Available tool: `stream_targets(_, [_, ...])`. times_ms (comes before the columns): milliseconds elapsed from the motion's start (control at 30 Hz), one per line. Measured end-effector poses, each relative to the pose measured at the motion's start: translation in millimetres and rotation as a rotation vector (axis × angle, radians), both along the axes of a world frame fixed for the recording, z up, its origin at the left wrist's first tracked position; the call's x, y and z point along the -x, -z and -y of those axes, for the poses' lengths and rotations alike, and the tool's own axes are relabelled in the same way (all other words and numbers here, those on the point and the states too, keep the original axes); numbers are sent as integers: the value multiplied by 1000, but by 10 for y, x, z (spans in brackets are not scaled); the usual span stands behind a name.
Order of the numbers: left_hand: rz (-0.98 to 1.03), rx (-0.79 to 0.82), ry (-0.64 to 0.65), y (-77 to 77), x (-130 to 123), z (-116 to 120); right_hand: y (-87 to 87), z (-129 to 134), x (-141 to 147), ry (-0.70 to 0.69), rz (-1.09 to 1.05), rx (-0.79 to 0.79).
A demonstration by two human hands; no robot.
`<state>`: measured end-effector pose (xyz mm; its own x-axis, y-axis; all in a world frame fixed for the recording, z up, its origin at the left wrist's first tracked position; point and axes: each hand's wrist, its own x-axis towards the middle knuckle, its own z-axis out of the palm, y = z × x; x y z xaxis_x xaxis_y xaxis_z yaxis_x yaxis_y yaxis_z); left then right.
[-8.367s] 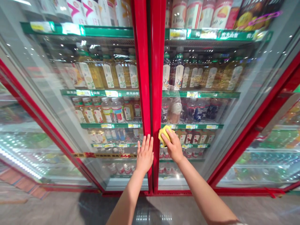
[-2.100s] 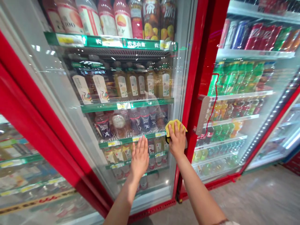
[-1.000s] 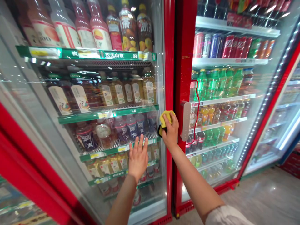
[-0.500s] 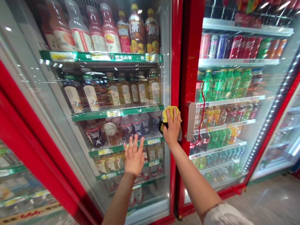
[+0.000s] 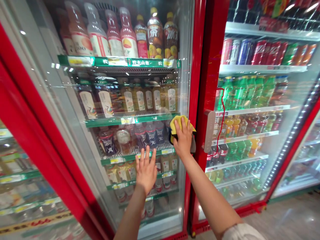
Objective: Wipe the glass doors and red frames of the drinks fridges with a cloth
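My right hand (image 5: 183,138) presses a yellow cloth (image 5: 178,123) with dark edging against the glass door (image 5: 183,80) of a drinks fridge, close to its red right frame. The fingers are stretched over the cloth, and part of it is hidden under the palm. Lower and to the left, my left hand (image 5: 147,170) is open with fingers spread and nothing in it. It lies at or just in front of the same glass; contact cannot be made out. Behind the pane, bottles (image 5: 151,133) stand on shelves with green price strips (image 5: 147,62).
On the right, another red-framed fridge has a grey handle (image 5: 209,131) and a red cord (image 5: 221,116). Cans (image 5: 261,52) and green bottles (image 5: 241,88) fill its shelves. A red frame (image 5: 45,140) slants across the left. Grey floor (image 5: 295,213) shows at lower right.
The view has shifted, so the fridges appear farther right. Relative to the door frame, my right hand and the cloth have moved slightly left across the glass. My left hand remains spread.
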<state>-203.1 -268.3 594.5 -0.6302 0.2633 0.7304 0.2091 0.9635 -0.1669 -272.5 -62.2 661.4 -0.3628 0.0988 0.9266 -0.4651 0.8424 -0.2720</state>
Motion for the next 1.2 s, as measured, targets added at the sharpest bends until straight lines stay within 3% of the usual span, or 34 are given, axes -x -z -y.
stream_targets(100, [-13,8,3,-1,-9,5,-81,257,-58,-26,-19,-53])
stream_targets(233, [-27,7,3,-19,-15,116,337,168,-148,-121,-22,-297])
stream_targets(333, [-30,8,-4,-34,-31,228,539,-9,-95,-127,-78,-264])
stream_targets(400, [-34,11,-12,-42,-46,277,482,18,-32,-94,-110,-131])
stream_targets(533, [-24,3,-11,-55,-71,312,238,399,-16,-5,-92,38])
stream_targets(633, [-10,13,9,-68,-80,358,319,540,-116,-45,-50,-127])
stream_targets(733, [-11,15,16,-81,-93,448,570,373,-208,-88,-18,-312])
stream_targets(800, [-17,8,9,-90,-111,517,648,235,-220,-75,-8,-282])
stream_targets(900, [-18,-1,-6,-110,-147,604,482,279,-175,-32,-27,-72])
stream_targets(967, [-11,-5,-12,-132,-169,647,266,499,-156,-9,-37,30])
stream_targets(1033, [-10,-5,-21,-160,-189,689,107,757,-179,-12,-27,28])
stream_targets(1100, [-14,3,-32,-186,-210,744,94,925,-237,-40,-10,-56])
stream_targets(1200, [-32,7,-44,-212,-249,871,318,895,-324,-87,9,-212])
